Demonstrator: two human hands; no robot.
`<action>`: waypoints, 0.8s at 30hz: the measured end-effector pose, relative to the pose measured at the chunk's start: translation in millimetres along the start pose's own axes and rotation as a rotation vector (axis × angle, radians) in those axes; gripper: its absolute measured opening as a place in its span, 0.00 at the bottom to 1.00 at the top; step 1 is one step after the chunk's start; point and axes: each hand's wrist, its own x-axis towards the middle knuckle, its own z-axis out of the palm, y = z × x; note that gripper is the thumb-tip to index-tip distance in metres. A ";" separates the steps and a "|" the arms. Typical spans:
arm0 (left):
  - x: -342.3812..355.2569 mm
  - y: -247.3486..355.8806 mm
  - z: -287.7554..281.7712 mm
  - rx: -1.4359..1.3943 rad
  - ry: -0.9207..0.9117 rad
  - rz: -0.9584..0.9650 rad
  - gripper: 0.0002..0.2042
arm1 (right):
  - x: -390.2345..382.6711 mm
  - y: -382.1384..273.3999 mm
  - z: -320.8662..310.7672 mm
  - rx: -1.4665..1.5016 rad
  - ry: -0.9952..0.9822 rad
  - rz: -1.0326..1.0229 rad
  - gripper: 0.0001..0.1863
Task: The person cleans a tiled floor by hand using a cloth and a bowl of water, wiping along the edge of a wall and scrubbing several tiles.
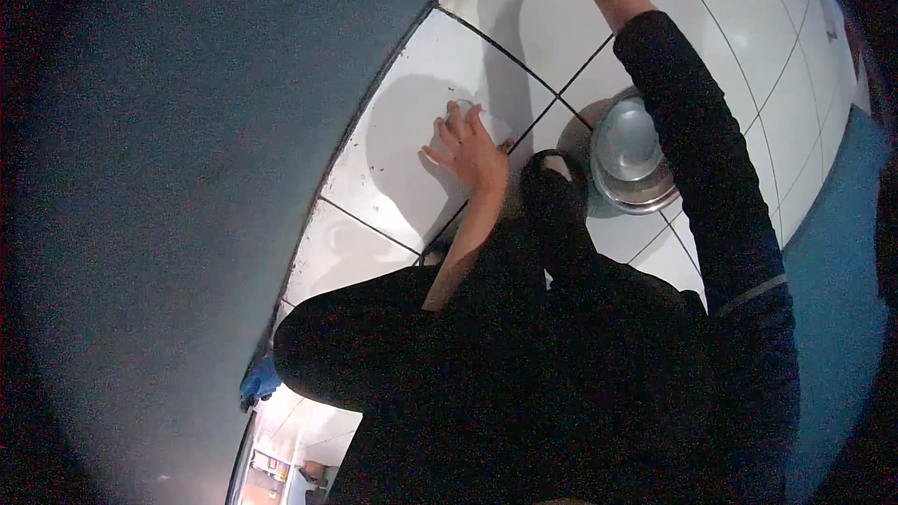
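My left hand (472, 154) reaches down to the white tiled floor (402, 159) with its fingers spread. Its fingertips are at the tile surface, where a small pale patch lies near them that I cannot make out. My right arm (687, 84), in a black sleeve pushed back from the wrist, stretches forward and leaves the picture at the top edge. The right hand itself is cut off there. Beside that arm stands a shiny metal bowl (639, 198), with a translucent bluish bowl (629, 142) in it. The sleeve covers part of their right side.
A grey-blue wall (196, 178) rises along the left, and a blue surface (832, 252) lies at the right. My foot in a dark slipper (554, 187) is between the left hand and the metal bowl. Dark specks dot the tiles. A blue object (260, 382) is by the wall.
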 end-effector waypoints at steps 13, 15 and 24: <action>-0.2 -1.8 10.2 -0.022 0.050 0.015 0.37 | -14.9 -6.6 8.2 -0.053 0.075 -0.021 0.50; -0.7 -2.8 13.1 0.000 0.044 0.031 0.38 | -9.9 -3.0 0.4 0.009 0.077 0.030 0.49; 0.1 -4.7 11.9 -0.006 0.069 0.047 0.39 | 1.8 -9.9 1.6 0.042 0.010 0.182 0.49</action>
